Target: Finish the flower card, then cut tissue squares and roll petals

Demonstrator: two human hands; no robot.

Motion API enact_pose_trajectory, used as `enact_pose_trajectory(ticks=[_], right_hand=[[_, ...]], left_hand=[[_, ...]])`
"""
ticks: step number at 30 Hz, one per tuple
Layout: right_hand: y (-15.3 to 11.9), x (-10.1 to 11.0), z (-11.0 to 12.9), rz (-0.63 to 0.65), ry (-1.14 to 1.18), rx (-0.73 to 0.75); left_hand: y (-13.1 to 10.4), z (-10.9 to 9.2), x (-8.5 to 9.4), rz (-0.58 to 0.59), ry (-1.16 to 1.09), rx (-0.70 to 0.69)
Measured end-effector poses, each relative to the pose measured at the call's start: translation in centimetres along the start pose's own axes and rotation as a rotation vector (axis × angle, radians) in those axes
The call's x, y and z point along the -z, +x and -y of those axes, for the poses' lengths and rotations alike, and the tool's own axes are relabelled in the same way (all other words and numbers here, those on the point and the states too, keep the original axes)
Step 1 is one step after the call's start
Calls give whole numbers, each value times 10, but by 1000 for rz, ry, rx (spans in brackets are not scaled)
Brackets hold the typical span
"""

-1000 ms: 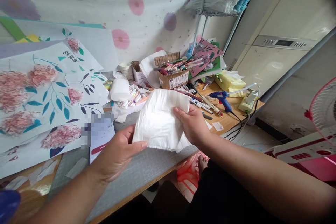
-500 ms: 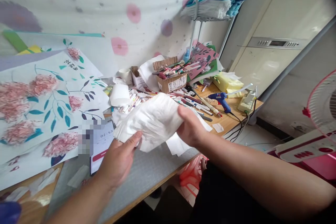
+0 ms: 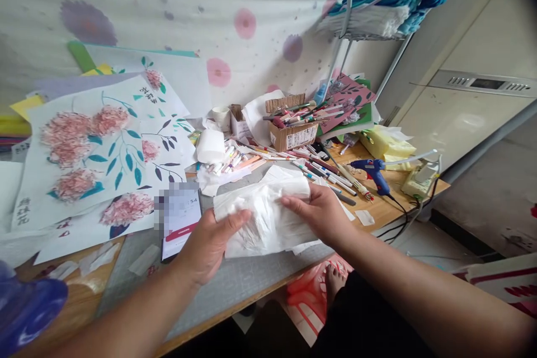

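Observation:
Between my two hands a white, crumpled tissue (image 3: 264, 221) is held above the grey mat (image 3: 188, 302). My left hand (image 3: 213, 240) grips its left side, the thumb lying on top. My right hand (image 3: 321, 210) pinches the right side with the thumb over the front. The other fingers of both hands are mostly hidden behind the tissue. Left of my left hand lies a phone (image 3: 182, 218) with a lit screen. White paper (image 3: 279, 172) shows just behind the tissue. A white roll (image 3: 210, 146) lies farther back.
Papers with pink flowers (image 3: 121, 151) cover the left. Behind are a cardboard box (image 3: 293, 131) of pens, scattered markers (image 3: 323, 170) and a paper cup (image 3: 221, 117). At right are a blue glue gun (image 3: 373, 170), a yellow tissue pack (image 3: 386, 145) and cables. A blue object (image 3: 29, 307) is at lower left.
The view has shifted left. The tissue has turned more level and looks more bunched, and my right thumb now lies over its front.

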State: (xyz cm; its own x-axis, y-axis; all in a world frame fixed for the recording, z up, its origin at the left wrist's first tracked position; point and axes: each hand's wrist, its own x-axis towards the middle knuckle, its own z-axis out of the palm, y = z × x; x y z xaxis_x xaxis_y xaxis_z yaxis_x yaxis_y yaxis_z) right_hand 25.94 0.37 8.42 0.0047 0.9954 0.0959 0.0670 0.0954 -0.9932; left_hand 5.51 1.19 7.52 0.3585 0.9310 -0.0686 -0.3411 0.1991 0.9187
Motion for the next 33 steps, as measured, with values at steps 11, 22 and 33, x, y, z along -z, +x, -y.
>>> enact_pose_trajectory(ticks=[11, 22, 33], right_hand=[[0, 6, 1, 82, 348, -195], [-4, 29, -6, 298, 239, -140], [-6, 16, 35, 704, -385, 101]], left_hand=[[0, 1, 13, 23, 190, -33], [-2, -5, 10, 18, 120, -36], [-16, -12, 3, 317, 602, 163]])
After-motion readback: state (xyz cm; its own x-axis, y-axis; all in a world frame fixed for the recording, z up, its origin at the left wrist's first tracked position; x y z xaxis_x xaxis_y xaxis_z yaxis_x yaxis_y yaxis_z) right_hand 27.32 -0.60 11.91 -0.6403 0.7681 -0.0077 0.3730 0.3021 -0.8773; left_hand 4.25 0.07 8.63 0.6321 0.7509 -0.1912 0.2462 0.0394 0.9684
